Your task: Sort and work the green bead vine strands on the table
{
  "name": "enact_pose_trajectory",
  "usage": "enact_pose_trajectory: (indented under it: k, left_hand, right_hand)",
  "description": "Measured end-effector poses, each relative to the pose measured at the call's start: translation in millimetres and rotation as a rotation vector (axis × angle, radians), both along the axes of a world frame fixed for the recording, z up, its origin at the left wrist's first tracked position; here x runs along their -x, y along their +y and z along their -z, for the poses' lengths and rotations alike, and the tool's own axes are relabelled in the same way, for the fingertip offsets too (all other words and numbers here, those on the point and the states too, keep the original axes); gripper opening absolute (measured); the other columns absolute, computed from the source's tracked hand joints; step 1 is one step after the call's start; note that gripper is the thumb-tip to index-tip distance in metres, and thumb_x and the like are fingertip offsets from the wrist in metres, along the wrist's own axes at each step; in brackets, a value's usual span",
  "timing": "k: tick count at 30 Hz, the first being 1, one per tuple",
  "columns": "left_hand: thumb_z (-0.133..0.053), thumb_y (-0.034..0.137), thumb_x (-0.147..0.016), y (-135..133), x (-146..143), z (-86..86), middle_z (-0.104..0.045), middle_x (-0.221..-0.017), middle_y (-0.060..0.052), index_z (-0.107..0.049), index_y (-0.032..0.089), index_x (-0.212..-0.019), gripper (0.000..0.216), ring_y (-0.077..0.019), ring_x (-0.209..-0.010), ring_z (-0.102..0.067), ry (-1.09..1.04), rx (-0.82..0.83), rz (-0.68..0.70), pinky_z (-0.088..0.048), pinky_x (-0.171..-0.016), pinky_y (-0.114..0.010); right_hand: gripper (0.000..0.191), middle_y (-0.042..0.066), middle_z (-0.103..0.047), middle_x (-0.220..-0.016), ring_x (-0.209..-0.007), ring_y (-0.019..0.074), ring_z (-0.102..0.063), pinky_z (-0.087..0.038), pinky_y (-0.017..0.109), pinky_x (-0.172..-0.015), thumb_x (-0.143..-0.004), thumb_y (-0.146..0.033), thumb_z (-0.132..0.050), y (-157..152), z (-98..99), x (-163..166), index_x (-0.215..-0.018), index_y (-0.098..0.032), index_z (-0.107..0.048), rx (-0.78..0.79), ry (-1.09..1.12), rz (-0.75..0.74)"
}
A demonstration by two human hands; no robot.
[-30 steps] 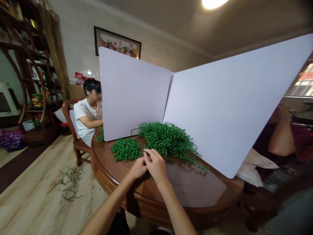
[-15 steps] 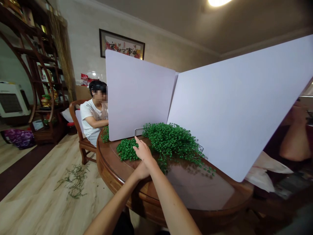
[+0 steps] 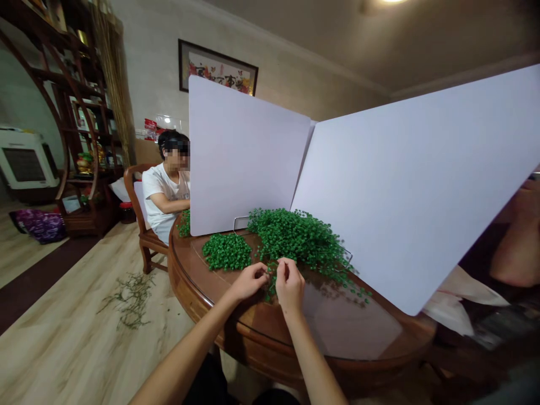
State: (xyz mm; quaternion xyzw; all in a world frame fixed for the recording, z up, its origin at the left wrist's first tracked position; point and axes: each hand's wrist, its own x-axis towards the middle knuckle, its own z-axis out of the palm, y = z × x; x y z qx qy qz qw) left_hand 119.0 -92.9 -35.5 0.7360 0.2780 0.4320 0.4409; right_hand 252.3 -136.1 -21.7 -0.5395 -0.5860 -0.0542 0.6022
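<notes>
My left hand [image 3: 250,281] is closed in a pinch at the near side of a big heap of green sprigs [image 3: 295,236] with small round leaves, which look like artificial plants. Beside it, my right hand [image 3: 290,286] is also pinched, thumb against fingers. Between the two sets of fingertips is a green sprig [image 3: 271,288], partly covered by the hands. A smaller mound of round green pieces [image 3: 226,251] lies to the left of my left hand.
Two tall white boards [image 3: 248,163] on wire stands rise behind the heap. The round wooden table [image 3: 198,292] curves toward me. A person [image 3: 166,185] sits at the far left side. Stripped stems [image 3: 129,298] lie on the floor; a white bag [image 3: 453,298] is at the right.
My right hand has drawn back from the smaller green mound and moved right, beside my left. The hands, crossed before, are now side by side with a sprig between them.
</notes>
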Motion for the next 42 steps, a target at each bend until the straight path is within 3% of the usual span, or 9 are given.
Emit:
enact_pose_trajectory:
  k: [3,6,11,18,26,31,37,42]
  left_hand:
    - [-0.058,0.031,-0.082,0,1,-0.4,-0.057,-0.072,0.0,-0.06,0.014,-0.082,0.018,-0.0131,-0.068,-0.052,0.012,-0.006,-0.011,-0.043,-0.065,-0.023]
    - [-0.057,0.035,-0.084,-1,2,-2.3,-0.058,-0.073,-0.001,-0.061,0.014,-0.083,0.022,-0.0135,-0.068,-0.052,0.026,-0.011,-0.005,-0.043,-0.065,-0.023]
    - [-0.055,0.032,-0.084,-1,2,-2.1,-0.061,-0.077,-0.001,-0.063,0.014,-0.086,0.019,-0.0145,-0.072,-0.053,0.05,-0.051,-0.018,-0.043,-0.069,-0.024]
    - [-0.052,0.022,-0.076,2,1,-2.3,-0.058,-0.074,0.0,-0.061,0.015,-0.079,0.012,-0.0142,-0.071,-0.052,0.004,-0.005,-0.074,-0.042,-0.069,-0.024]
    - [-0.055,0.041,-0.084,-3,3,-7.4,-0.055,-0.065,0.002,-0.056,0.016,-0.077,0.027,-0.0119,-0.057,-0.051,-0.082,0.108,-0.071,-0.042,-0.057,-0.023]
    - [-0.055,0.043,-0.086,-5,3,-5.1,-0.055,-0.065,0.002,-0.056,0.016,-0.08,0.028,-0.0118,-0.057,-0.052,-0.042,0.036,-0.102,-0.041,-0.056,-0.022]
    - [-0.049,0.036,-0.091,-10,5,-11.5,-0.056,-0.071,0.0,-0.059,0.016,-0.079,0.025,-0.0126,-0.065,-0.049,0.123,-0.257,-0.148,-0.038,-0.061,-0.021]
    - [-0.049,0.036,-0.092,-18,8,-16.4,-0.053,-0.07,0.001,-0.057,0.015,-0.078,0.026,-0.0123,-0.066,-0.047,0.076,-0.244,-0.09,-0.037,-0.062,-0.021]
  right_hand:
    - [0.034,0.004,-0.069,-0.082,-0.056,0.0139,-0.056,-0.046,0.024,-0.06,-0.092,-0.041,-0.043,-2,2.8,-9,-0.106,-0.017,-0.061,0.12,0.051,-0.111]
    - [0.035,0.003,-0.068,-0.081,-0.055,0.0132,-0.054,-0.046,0.024,-0.06,-0.09,-0.045,-0.047,-3,6.0,-11,-0.108,-0.018,-0.061,0.201,0.043,-0.182]
    - [0.03,0.003,-0.068,-0.083,-0.059,0.0137,-0.054,-0.046,0.025,-0.063,-0.084,-0.043,-0.055,-1,11.6,-8,-0.101,-0.02,-0.064,0.194,-0.048,-0.13]
    - [0.02,0.003,-0.066,-0.078,-0.061,0.0147,-0.054,-0.041,0.023,-0.058,-0.084,-0.033,-0.049,1,13.8,-9,-0.088,-0.021,-0.063,0.206,-0.117,-0.17]
    - [0.017,-0.002,-0.06,-0.066,-0.055,0.0131,-0.05,-0.037,0.021,-0.053,-0.081,-0.037,-0.053,-1,15.9,-6,-0.084,-0.021,-0.06,0.298,-0.088,-0.216]
    - [0.018,-0.002,-0.059,-0.065,-0.055,0.0127,-0.048,-0.035,0.02,-0.053,-0.082,-0.039,-0.052,-1,16.7,-7,-0.077,-0.021,-0.057,0.269,-0.092,-0.205]
    - [0.016,-0.002,-0.059,-0.064,-0.053,0.0126,-0.047,-0.032,0.021,-0.05,-0.08,-0.037,-0.054,0,16.9,-5,-0.074,-0.022,-0.057,0.243,-0.075,-0.114]
    - [0.015,0.0,-0.061,-0.068,-0.059,0.0148,-0.053,-0.039,0.023,-0.056,-0.078,-0.035,-0.053,11,21.8,-11,-0.075,-0.021,-0.057,0.191,0.008,-0.103]
